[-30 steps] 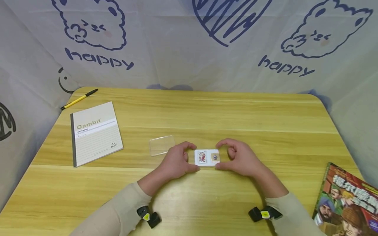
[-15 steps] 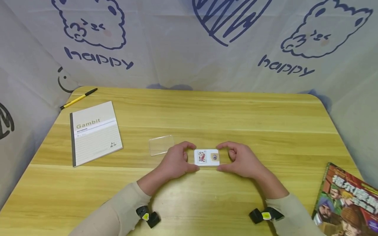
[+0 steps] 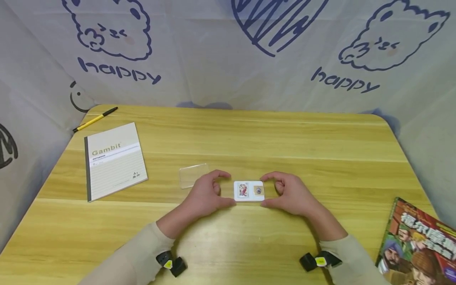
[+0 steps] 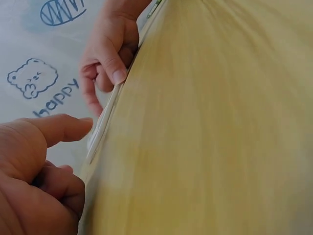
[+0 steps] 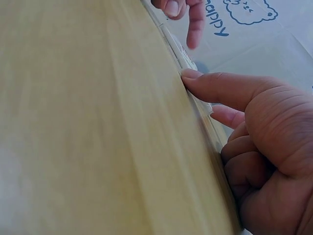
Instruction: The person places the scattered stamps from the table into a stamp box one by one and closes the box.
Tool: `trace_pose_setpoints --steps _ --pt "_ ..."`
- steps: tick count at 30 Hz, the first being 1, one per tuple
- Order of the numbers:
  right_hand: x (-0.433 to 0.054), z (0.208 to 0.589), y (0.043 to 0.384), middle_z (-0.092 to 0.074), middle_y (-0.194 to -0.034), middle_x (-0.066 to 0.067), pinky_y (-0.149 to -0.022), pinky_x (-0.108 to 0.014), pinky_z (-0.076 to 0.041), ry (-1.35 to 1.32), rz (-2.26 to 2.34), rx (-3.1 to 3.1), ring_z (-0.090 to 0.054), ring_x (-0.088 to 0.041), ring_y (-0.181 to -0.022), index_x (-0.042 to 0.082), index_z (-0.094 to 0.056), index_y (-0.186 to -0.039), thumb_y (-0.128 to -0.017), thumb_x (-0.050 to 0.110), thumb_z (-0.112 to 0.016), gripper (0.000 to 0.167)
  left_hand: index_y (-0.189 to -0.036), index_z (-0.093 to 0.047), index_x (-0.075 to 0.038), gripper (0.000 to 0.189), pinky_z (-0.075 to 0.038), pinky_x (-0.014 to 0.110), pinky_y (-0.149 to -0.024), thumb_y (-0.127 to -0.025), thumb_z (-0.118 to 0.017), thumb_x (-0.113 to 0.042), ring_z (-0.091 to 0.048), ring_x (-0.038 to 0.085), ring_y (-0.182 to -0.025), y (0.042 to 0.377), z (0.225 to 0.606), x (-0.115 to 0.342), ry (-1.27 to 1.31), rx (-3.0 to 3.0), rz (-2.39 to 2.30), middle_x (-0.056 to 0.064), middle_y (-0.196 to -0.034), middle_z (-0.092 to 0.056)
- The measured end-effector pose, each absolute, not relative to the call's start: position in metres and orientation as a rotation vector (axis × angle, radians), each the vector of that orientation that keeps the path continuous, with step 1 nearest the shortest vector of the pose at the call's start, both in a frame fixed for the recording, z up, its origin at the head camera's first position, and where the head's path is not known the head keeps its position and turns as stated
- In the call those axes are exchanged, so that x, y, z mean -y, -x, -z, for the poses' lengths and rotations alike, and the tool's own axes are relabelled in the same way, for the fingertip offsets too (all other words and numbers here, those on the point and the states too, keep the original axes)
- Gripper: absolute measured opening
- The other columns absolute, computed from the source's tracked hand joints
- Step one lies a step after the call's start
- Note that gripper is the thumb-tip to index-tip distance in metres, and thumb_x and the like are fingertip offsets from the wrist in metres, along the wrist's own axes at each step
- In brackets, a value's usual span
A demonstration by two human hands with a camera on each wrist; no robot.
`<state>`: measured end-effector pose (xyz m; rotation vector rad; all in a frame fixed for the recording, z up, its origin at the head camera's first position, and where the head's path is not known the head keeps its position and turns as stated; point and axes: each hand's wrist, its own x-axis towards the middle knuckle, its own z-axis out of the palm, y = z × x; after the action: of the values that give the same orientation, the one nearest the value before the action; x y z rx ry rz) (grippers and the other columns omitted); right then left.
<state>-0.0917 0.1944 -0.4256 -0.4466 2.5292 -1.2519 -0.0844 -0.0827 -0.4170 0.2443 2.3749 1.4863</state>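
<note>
A small white rectangular case (image 3: 253,190) lies flat on the table, showing a tiny playing-card picture on its left half and a tan square with a dark round mark on its right half. My right hand (image 3: 293,192) holds the case's right end between thumb and forefinger; in the right wrist view the thumb (image 5: 220,88) touches its near edge. Just left of the case is my left hand (image 3: 206,194), thumb and forefinger spread and apart from it. A clear plastic lid (image 3: 190,175) lies behind the left hand, partly hidden by it.
On the left of the wooden table (image 3: 267,138) lies a Gambit notebook (image 3: 115,162), with a yellow and black pen (image 3: 94,119) behind it. An illustrated book (image 3: 420,241) is at the right front. A white printed cloth (image 3: 213,51) hangs behind the table.
My left hand has let go of the white case and drawn back a little to the left. The right hand stays nearly still at the case's right end.
</note>
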Motion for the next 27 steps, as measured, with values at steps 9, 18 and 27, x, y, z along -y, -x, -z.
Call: trace_pose_setpoints --steps 9,18,27 --pt "-0.195 0.425 0.091 -0.028 -0.056 0.008 -0.062 -0.03 -0.04 0.446 1.245 -2.531 -0.026 -0.008 -0.05 0.014 -0.066 -0.122 -0.07 0.023 -0.094 0.06 -0.131 -0.057 -0.003 0.068 -0.036 0.029 -0.052 -0.072 -0.089 -0.008 -0.03 0.012 -0.05 0.086 0.411 0.13 -0.208 -2.432 -1.561 -0.004 -0.056 -0.033" --pt "-0.193 0.424 0.091 -0.028 -0.056 0.008 -0.064 -0.031 -0.04 0.448 1.238 -2.534 -0.026 -0.008 -0.05 0.014 -0.067 -0.122 -0.07 0.024 -0.094 0.06 -0.136 -0.052 -0.003 0.075 -0.033 0.027 -0.045 -0.072 -0.09 -0.01 -0.032 0.012 -0.049 0.092 0.409 0.172 -0.082 -2.498 -1.52 -0.002 -0.059 -0.035" --pt "-0.194 0.425 0.092 -0.027 -0.057 0.008 -0.067 -0.032 -0.04 0.45 1.243 -2.53 -0.026 -0.009 -0.051 0.014 -0.067 -0.122 -0.071 0.026 -0.093 0.059 -0.137 -0.051 -0.001 0.075 -0.033 0.027 -0.047 -0.073 -0.09 -0.011 -0.035 0.014 -0.053 0.098 0.411 0.184 -0.023 -2.51 -1.444 0.001 -0.063 -0.039"
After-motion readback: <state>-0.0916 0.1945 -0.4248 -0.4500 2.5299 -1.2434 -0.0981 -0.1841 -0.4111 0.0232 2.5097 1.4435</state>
